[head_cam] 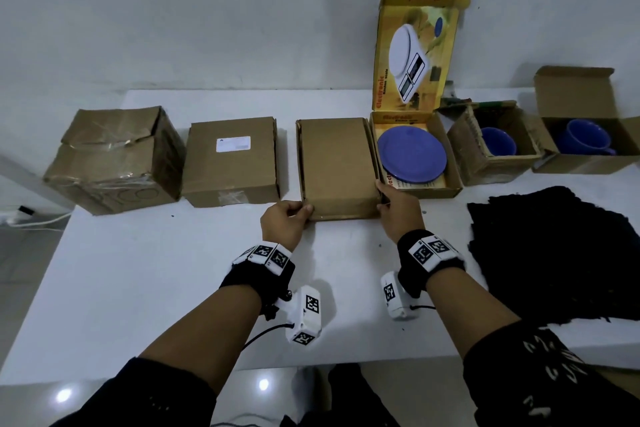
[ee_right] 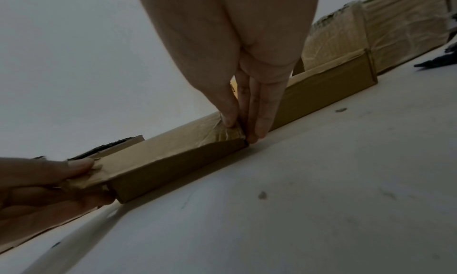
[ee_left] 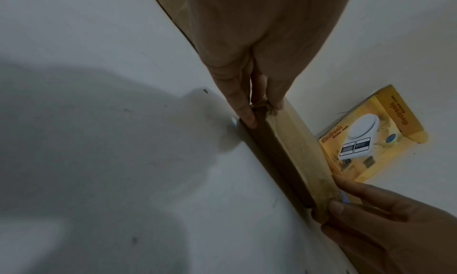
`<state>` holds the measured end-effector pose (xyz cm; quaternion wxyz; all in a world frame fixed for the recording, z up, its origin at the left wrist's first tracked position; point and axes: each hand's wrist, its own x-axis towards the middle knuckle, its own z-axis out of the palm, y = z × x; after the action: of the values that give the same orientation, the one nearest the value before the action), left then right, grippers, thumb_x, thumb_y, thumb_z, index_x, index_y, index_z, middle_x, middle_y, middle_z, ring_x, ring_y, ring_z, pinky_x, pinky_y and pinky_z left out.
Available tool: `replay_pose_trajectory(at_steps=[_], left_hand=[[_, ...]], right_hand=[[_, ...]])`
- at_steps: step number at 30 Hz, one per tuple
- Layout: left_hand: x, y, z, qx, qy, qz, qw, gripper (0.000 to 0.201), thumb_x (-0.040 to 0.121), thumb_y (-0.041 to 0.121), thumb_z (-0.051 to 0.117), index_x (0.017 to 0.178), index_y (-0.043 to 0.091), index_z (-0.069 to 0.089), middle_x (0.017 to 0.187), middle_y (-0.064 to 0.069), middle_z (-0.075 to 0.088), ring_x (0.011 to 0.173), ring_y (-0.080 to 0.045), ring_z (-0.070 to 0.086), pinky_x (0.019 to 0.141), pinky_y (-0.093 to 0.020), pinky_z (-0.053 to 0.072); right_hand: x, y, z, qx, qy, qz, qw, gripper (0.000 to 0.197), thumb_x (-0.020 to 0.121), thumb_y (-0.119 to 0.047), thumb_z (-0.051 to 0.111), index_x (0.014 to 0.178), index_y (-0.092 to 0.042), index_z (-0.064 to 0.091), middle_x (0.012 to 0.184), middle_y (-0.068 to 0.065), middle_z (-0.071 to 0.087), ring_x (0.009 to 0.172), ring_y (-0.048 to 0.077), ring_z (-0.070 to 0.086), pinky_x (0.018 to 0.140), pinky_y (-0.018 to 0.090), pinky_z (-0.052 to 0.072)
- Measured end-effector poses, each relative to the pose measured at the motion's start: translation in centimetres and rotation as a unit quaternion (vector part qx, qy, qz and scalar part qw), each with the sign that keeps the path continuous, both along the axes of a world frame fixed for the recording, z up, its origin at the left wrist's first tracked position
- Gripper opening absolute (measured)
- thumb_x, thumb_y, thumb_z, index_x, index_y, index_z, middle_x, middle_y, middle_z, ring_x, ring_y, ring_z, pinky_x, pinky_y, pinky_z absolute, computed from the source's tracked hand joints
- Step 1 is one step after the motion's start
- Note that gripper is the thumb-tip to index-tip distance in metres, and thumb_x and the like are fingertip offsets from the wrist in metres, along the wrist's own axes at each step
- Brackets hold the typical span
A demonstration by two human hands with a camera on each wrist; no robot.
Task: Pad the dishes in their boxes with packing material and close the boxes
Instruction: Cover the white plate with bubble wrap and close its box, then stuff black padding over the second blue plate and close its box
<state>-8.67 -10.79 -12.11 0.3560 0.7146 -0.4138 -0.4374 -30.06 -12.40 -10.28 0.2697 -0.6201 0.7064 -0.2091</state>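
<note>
On the white table (head_cam: pixel 194 270) a flat, closed brown cardboard box (head_cam: pixel 337 166) lay near the middle of the row, its near corners held by both hands; the left hand (head_cam: pixel 284 224) pinched the near-left corner, thumb on the lid and fingers (ee_left: pixel 243 110) against the side wall, while the right hand (head_cam: pixel 398 211) gripped the near-right corner, thumb on top and fingers (ee_right: pixel 257 110) down the side. Just right of it, touching or nearly so, sat an open yellow kitchen-scale carton (head_cam: pixel 446 149) with a round blue plate (head_cam: pixel 412 153) lying flat inside and its printed lid standing upright; further right stood two open brown boxes, each holding a blue cup (head_cam: pixel 497 146) (head_cam: pixel 587 137). To the left sat a closed brown box with a white label (head_cam: pixel 231 159), and at the far left a taped, crumpled brown box (head_cam: pixel 114 158). A black cloth pile (head_cam: pixel 557 250) lay on the table's near-right part.
</note>
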Motion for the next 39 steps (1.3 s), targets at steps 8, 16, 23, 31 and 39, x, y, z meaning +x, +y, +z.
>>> replay_pose_trajectory(at_steps=[8,16,23,31,39], left_hand=[[-0.2,0.4,-0.1,-0.004,-0.026,-0.004,1.0,0.022,0.083,0.031,0.069,0.083,0.011,0.076,0.078,-0.006,0.074,0.082,-0.021,0.07,0.087,-0.034,0.052],[0.0,0.7,1.1,-0.009,-0.082,-0.004,0.997,0.018,0.08,0.023,0.072,0.091,0.009,0.071,0.089,-0.003,0.071,0.086,-0.016,0.063,0.067,-0.012,0.032],[1.1,-0.1,1.7,-0.059,-0.161,-0.133,0.976,0.055,0.084,0.006,0.062,0.132,0.028,0.048,0.108,-0.007,0.067,0.096,-0.024,0.063,0.085,-0.03,0.048],[2.6,-1.1,2.2,-0.053,-0.326,-0.226,0.916,0.043,0.088,0.016,0.058,0.13,0.02,0.051,0.112,-0.013,0.064,0.102,-0.033,0.058,0.077,-0.035,0.045],[2.4,-1.8,1.7,-0.08,-0.328,-0.202,0.919,0.027,0.084,0.013,0.064,0.11,0.009,0.063,0.107,-0.015,0.065,0.097,-0.035,0.06,0.07,-0.036,0.044]], right_hand=[[-0.1,-0.3,-0.2,0.001,0.01,-0.004,1.0,0.051,0.088,0.006,0.053,0.137,-0.008,0.048,0.135,0.014,0.054,0.124,0.025,0.05,0.091,0.007,0.025],[0.1,-0.2,0.3,0.0,0.018,0.0,1.0,0.051,0.088,0.006,0.054,0.136,-0.008,0.048,0.135,0.014,0.054,0.126,0.026,0.049,0.099,0.015,0.029],[0.3,-0.2,0.9,0.005,0.027,0.059,0.998,0.059,0.083,0.001,0.063,0.136,-0.014,0.043,0.122,0.013,0.06,0.111,0.028,0.058,0.094,0.031,0.045],[1.5,-1.6,0.7,0.018,0.119,0.139,0.983,0.059,0.084,-0.006,0.064,0.137,-0.012,0.042,0.118,0.014,0.057,0.109,0.029,0.054,0.091,0.035,0.044],[1.9,-1.7,0.1,-0.038,0.144,0.147,0.978,0.039,0.083,-0.001,0.061,0.122,-0.004,0.053,0.112,0.017,0.06,0.101,0.033,0.057,0.082,0.036,0.044]])
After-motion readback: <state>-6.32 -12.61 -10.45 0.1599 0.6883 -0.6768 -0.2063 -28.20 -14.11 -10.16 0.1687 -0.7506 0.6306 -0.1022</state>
